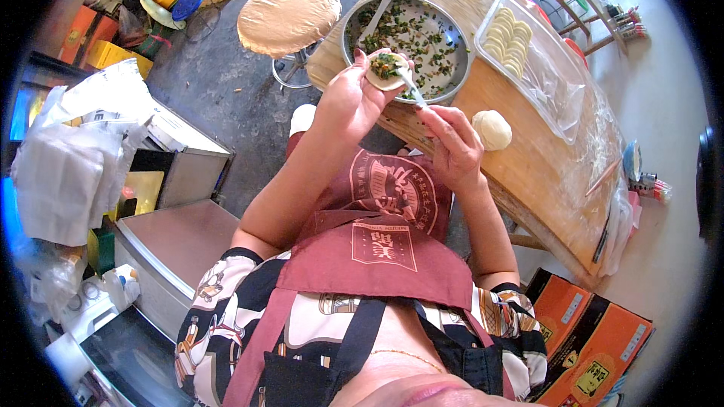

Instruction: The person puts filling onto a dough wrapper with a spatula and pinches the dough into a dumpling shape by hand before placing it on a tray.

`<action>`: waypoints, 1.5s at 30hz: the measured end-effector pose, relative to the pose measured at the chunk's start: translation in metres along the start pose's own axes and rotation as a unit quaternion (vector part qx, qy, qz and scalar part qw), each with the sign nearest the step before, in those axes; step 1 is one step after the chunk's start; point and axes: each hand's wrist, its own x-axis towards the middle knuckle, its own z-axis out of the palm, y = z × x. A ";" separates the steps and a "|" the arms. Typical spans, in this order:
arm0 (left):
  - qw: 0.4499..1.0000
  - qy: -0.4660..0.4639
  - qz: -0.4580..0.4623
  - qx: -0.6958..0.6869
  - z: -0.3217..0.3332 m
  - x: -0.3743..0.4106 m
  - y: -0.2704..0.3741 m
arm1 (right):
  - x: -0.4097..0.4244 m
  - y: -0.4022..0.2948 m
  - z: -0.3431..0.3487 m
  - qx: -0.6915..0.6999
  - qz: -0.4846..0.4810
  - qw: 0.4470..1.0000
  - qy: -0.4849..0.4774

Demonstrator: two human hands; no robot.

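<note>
My left hand (357, 93) cradles a round dough wrapper (386, 82) with chopped green filling (386, 65) heaped on it. In my right hand (457, 141) is a small white plastic spoon (413, 89), its tip touching the filling. Both hands are at the near rim of a wide metal bowl (467, 70), which holds more chopped greens scattered over its bottom. A second pale spoon (378, 16) rests inside the bowl, its handle against the far rim. Just right of my right hand, a smooth ball of dough (491, 130) sits on the wooden table (529, 167).
A clear plastic tray (557, 103) on the table holds rows of dough discs (507, 39). Toward the floury right end lies a thin wooden rolling pin (603, 176). A covered round stool (289, 16) stands left of the bowl. Orange boxes (588, 345) are at the lower right.
</note>
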 end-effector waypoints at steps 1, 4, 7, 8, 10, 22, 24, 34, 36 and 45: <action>1.000 -0.007 -0.008 0.006 -0.001 -0.001 0.002 | 0.000 0.004 -0.003 -0.006 -0.021 0.999 -0.025; 0.998 -0.028 -0.044 -0.047 -0.009 0.000 0.010 | 0.001 0.010 -0.009 -0.051 -0.088 0.992 -0.077; 0.996 -0.026 -0.057 -0.061 -0.008 0.001 0.015 | -0.005 0.019 -0.006 -0.053 -0.110 0.989 -0.085; 0.997 -0.021 -0.056 -0.053 -0.007 0.001 0.016 | -0.006 0.021 -0.005 -0.056 -0.112 0.989 -0.085; 0.994 -0.034 -0.060 -0.089 -0.016 0.007 0.017 | -0.006 0.023 -0.003 -0.060 -0.116 0.988 -0.085; 0.998 0.034 0.047 -0.010 -0.009 0.003 0.020 | 0.014 0.011 0.002 0.060 0.153 0.977 0.135; 0.997 0.032 0.061 0.019 -0.011 0.000 0.022 | 0.023 0.014 0.005 0.078 0.257 0.956 0.118; 0.998 0.009 0.047 -0.030 -0.031 -0.013 0.032 | 0.021 0.024 -0.002 0.102 0.312 0.939 0.102; 0.998 0.022 0.053 -0.016 -0.030 -0.016 0.031 | 0.019 0.025 -0.003 0.050 0.331 0.937 0.102; 0.997 0.036 0.071 -0.009 -0.036 -0.019 0.035 | 0.028 0.016 0.037 0.308 0.440 0.833 0.134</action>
